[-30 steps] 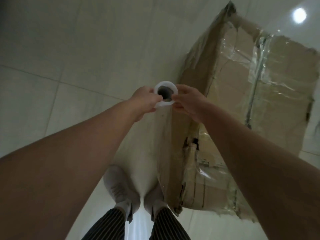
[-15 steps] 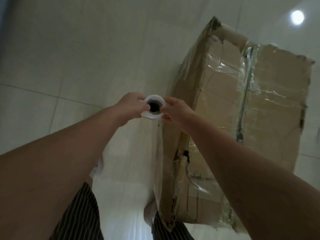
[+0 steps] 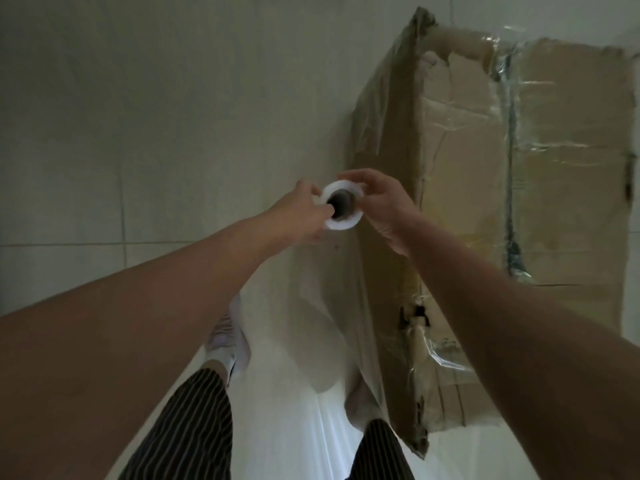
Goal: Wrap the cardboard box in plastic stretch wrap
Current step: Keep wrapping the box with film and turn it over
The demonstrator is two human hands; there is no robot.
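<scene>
**A:** While both hands are up at the roll of stretch wrap [image 3: 343,226], which step would you say is in hand?

**B:** Paying film out along the side of the box, I'd judge. The roll stands on end, seen down its dark core. It sits just left of the cardboard box [image 3: 561,168], which stands tall on the tiled floor [image 3: 138,150].

**A:** And the grip?

**B:** The left hand [image 3: 301,213] curls round the roll's left side, thumb at the edge of the core. The right hand [image 3: 388,209] is looser, with fingers arched and spread and the tips on the rim's right side. It pinches rather than clamps.

**A:** Where does the film [image 3: 322,306] run?

**B:** A clear sheet hangs from the roll, down in front of the legs toward the box's near corner. Just where it clings I can't tell. Glossy, wrinkled plastic already lies over the box's faces, and the cardboard is torn at the top corner and low on the near edge.

**A:** How far along, then?

**B:** Part-way, I'd guess. Some layers are on, with more to lay.

**A:** And the next move?

**B:** Carry the roll round the near corner with the sheet taut, letting the core turn in the fingers. It calls for an even pull, since slack would wrinkle and torn card could snag the film. The white shoes [image 3: 227,337] stand close to the hanging sheet, so the feet should step clear of it.
</scene>
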